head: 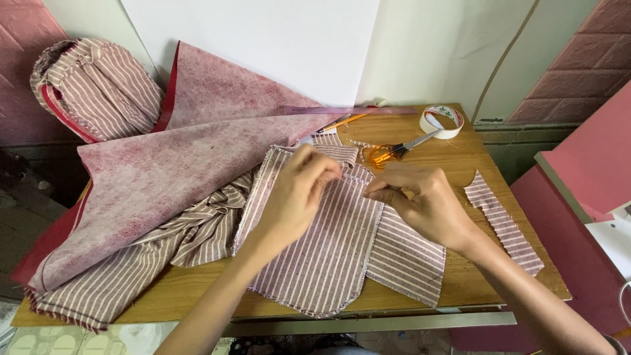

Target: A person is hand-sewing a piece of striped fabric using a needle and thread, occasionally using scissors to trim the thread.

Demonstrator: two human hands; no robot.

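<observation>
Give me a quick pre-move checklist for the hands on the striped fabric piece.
1. Left hand pinching top edge of the striped fabric piece: ok.
2. Right hand closed at the same edge: ok.
3. Anything held between right fingertips: cannot tell.
4. Piece lying flat on the table: ok.
5. Scissors apart from both hands: ok.
6. Loose strip off the work area: ok.

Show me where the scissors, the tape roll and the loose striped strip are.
scissors [383, 154], head view, on the orange handles.
tape roll [452, 122], head view, on its white rim.
striped strip [501, 220], head view, mid-length.
</observation>
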